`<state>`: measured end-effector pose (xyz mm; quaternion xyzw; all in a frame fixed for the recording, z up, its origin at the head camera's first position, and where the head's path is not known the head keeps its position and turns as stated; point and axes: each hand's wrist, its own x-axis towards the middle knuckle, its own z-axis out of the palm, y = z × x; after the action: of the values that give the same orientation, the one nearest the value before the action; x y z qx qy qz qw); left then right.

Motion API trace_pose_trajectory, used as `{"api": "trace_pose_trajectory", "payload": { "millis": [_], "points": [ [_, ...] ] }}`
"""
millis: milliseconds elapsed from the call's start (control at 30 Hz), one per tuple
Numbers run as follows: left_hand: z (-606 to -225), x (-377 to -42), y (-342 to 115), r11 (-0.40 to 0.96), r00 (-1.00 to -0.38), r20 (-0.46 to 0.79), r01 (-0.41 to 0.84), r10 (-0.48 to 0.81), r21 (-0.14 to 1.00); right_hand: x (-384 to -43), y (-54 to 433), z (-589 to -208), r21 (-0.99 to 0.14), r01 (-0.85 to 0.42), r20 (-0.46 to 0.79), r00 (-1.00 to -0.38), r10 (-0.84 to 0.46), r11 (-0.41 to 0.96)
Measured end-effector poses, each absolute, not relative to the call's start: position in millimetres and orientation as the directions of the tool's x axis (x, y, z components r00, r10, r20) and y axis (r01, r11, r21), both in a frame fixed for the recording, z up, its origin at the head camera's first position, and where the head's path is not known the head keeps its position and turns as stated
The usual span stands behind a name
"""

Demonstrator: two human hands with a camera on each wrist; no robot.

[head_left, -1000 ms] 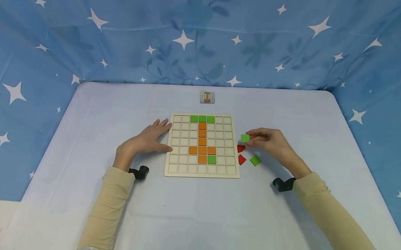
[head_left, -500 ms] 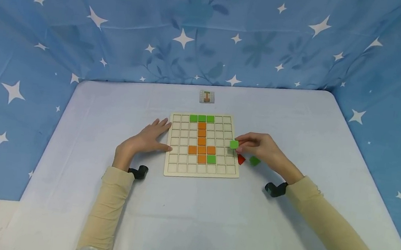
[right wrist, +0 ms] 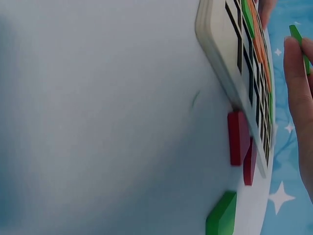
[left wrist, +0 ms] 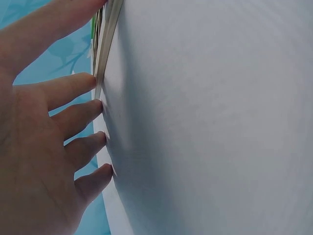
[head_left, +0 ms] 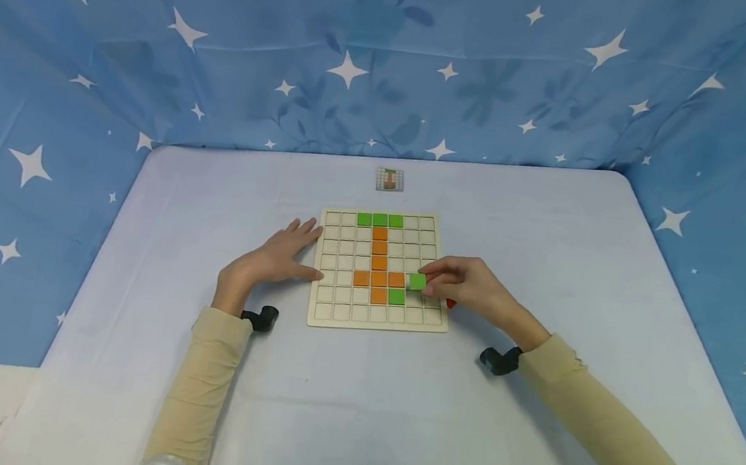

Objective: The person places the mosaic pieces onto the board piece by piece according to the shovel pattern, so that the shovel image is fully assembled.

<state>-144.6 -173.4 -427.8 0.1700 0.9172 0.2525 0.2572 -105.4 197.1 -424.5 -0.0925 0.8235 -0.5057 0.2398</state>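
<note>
Near the table's middle lies a cream grid board (head_left: 376, 325), with orange tiles (head_left: 379, 263) in a column and short row, and green tiles (head_left: 380, 219) along the top plus one (head_left: 396, 296) lower down. My right hand (head_left: 470, 286) pinches a green square tile (head_left: 416, 282) between thumb and fingers, over the board's right side by the orange row. The right wrist view shows that held green tile (right wrist: 299, 44) edge-on. With fingers spread, my left hand (head_left: 276, 258) touches the board's left edge; the left wrist view shows its fingertips (left wrist: 100, 139) down at the table.
Two red pieces (right wrist: 238, 138) lie against the board's right edge, and a loose green tile (right wrist: 222, 215) sits near them; in the head view my right hand mostly hides these. A small pattern card (head_left: 390, 180) lies behind the board. A blue star-printed curtain (head_left: 262, 51) surrounds the table.
My right hand has carried the green tile leftward and nearer, from beside the board to above its right-hand cells. My left hand has stayed at the board's left edge.
</note>
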Motion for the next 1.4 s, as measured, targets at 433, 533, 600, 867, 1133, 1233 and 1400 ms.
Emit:
{"api": "trace_pose_trajectory", "payload": {
  "millis": [433,533,600,867,1133,1233,1400],
  "points": [
    [-432,-147,-172,0.817,-0.809,-0.386,0.187,0.443,0.545,-100,181,-425,-0.897,0.077,-0.286,-0.852,-0.439,0.434],
    [-432,-146,-172,0.817,-0.809,-0.390,0.181,0.440,0.548,-100,176,-424,-0.902,0.063,-0.273,-0.850,-0.451,0.428],
    [-432,-146,-172,0.816,-0.810,-0.388,0.179,0.439,0.550,-100,172,-424,-0.897,0.048,-0.267,-0.851,-0.452,0.439],
    [-433,-146,-173,0.817,-0.813,-0.381,0.186,0.440,0.546,-100,158,-422,-0.881,0.023,-0.265,-0.851,-0.453,0.472],
    [-429,-144,-174,0.803,-0.810,-0.374,0.188,0.452,0.565,-101,151,-424,-0.881,0.012,-0.259,-0.849,-0.461,0.473],
    [-429,-144,-174,0.803,-0.810,-0.374,0.187,0.452,0.566,-102,147,-425,-0.877,0.000,-0.253,-0.849,-0.463,0.481],
    [-429,-145,-174,0.804,-0.810,-0.375,0.186,0.451,0.565,-103,140,-426,-0.868,-0.028,-0.239,-0.852,-0.466,0.496]
  ]
}}
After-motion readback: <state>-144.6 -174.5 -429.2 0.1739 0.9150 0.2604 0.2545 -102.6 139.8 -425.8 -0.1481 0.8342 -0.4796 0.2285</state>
